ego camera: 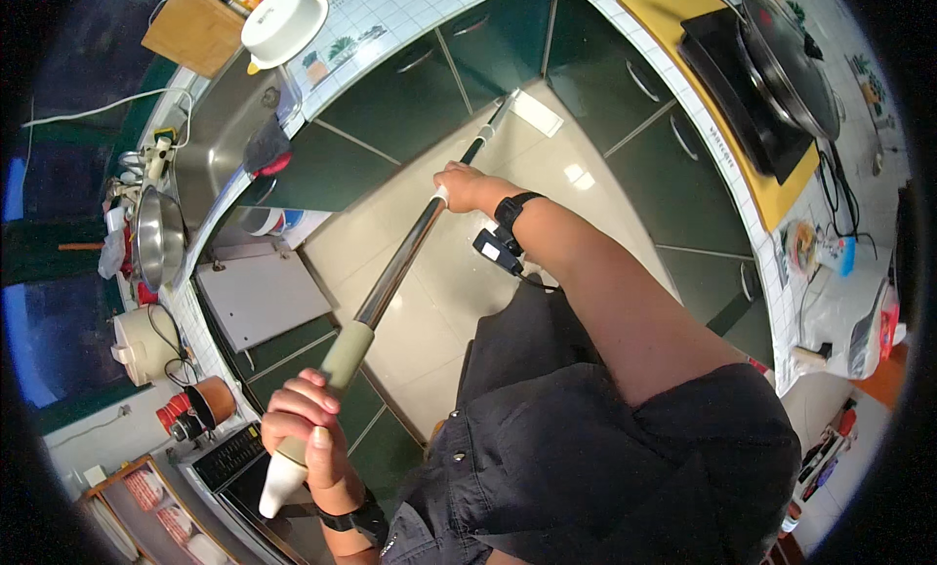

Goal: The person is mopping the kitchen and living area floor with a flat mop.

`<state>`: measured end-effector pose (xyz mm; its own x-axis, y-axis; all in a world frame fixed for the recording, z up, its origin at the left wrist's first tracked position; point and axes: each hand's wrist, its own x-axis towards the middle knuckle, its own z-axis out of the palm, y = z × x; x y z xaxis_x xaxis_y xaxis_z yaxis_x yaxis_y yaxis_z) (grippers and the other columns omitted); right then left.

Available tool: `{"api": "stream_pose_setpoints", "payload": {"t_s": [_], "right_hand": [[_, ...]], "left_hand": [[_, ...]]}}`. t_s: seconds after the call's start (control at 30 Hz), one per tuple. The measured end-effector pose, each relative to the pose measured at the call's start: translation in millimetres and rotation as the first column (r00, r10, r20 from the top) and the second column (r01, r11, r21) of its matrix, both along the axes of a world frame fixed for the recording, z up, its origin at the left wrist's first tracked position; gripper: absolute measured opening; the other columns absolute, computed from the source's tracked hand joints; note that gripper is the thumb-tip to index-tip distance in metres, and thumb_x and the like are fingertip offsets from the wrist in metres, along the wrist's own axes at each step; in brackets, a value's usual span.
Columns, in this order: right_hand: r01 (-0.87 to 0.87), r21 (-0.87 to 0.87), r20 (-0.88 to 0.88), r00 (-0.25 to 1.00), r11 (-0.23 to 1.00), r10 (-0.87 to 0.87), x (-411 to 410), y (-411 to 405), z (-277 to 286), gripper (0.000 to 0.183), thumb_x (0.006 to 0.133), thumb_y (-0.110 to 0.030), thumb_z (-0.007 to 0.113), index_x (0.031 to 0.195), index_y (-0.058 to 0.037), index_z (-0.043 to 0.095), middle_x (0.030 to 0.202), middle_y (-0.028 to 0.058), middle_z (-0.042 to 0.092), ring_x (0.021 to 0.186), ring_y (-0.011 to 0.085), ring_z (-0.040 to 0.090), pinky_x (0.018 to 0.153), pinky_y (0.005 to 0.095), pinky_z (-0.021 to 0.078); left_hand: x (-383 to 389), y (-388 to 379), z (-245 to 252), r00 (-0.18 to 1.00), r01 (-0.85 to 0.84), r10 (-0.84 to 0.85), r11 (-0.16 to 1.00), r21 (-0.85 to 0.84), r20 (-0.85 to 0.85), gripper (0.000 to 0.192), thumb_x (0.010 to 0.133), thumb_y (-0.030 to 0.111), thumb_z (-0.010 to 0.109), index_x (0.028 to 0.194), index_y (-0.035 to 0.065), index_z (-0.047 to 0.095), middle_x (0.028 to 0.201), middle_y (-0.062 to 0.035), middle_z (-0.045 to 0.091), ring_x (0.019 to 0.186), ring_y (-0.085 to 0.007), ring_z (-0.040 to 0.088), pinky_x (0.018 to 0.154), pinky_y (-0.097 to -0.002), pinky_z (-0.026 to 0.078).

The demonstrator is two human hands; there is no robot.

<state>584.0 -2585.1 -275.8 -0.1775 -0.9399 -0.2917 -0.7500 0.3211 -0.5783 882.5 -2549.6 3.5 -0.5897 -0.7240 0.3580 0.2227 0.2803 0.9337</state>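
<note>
I hold a long-handled flat mop (402, 261) that slants across the view over the floor. My left hand (304, 433) wraps the pale grip near its white tapered end, thumb toward that end. Farther down the metal pole, my right hand (463, 186) grasps it from above. The mop's white rectangular head (538, 113) lies on the floor in the corner between the cabinets. Black straps circle both wrists. A small black device (498, 251) with a cord shows just below my right wrist.
Dark green cabinets (395, 100) edge the glossy tile floor (432, 287). An open cabinet door (265, 298) juts out at left. The counter holds a steel sink (219, 126), a white basin (284, 27), a metal bowl (159, 236) and, at right, a lidded pan (790, 67).
</note>
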Motion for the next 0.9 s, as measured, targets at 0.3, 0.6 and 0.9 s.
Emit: {"api": "stream_pose_setpoints", "payload": {"t_s": [0.3,0.6,0.9], "right_hand": [[-0.233,0.117,-0.025,0.971,0.965,0.238,155.0,33.1,6.0,0.028,0.075,-0.026,0.062,0.099,-0.0113,0.061,0.107,0.0166,0.055,0.107,0.0318,0.05,0.091,0.0387,0.041],[-0.468,0.108,0.063,0.884,0.877,0.464,325.1,74.1,43.1,0.03,0.073,-0.033,0.059,0.095,-0.0124,0.065,0.101,0.0156,0.062,0.1,0.0334,0.056,0.086,0.0424,0.0451],[-0.538,-0.033,0.136,0.832,0.842,0.538,369.8,101.3,64.4,0.022,0.07,-0.028,0.061,0.08,-0.0085,0.065,0.084,0.0166,0.064,0.086,0.0327,0.061,0.077,0.0418,0.0478]], "left_hand": [[151.0,59.2,13.4,0.986,-0.167,0.167,0.985,0.04,0.008,0.019,0.075,0.016,0.055,0.071,0.011,0.037,0.069,-0.0025,0.038,0.068,-0.0161,0.041,0.082,-0.0376,0.033],[292.7,123.7,74.9,0.942,-0.335,0.337,0.937,0.097,0.004,0.02,0.078,0.013,0.053,0.073,0.0114,0.034,0.067,-0.0017,0.034,0.066,-0.0139,0.037,0.081,-0.0356,0.03],[351.2,146.3,92.7,0.96,-0.252,0.254,0.967,0.04,-0.115,0.016,0.077,0.017,0.061,0.074,0.0112,0.046,0.068,-0.0038,0.046,0.069,-0.0189,0.046,0.078,-0.0419,0.034]]}}
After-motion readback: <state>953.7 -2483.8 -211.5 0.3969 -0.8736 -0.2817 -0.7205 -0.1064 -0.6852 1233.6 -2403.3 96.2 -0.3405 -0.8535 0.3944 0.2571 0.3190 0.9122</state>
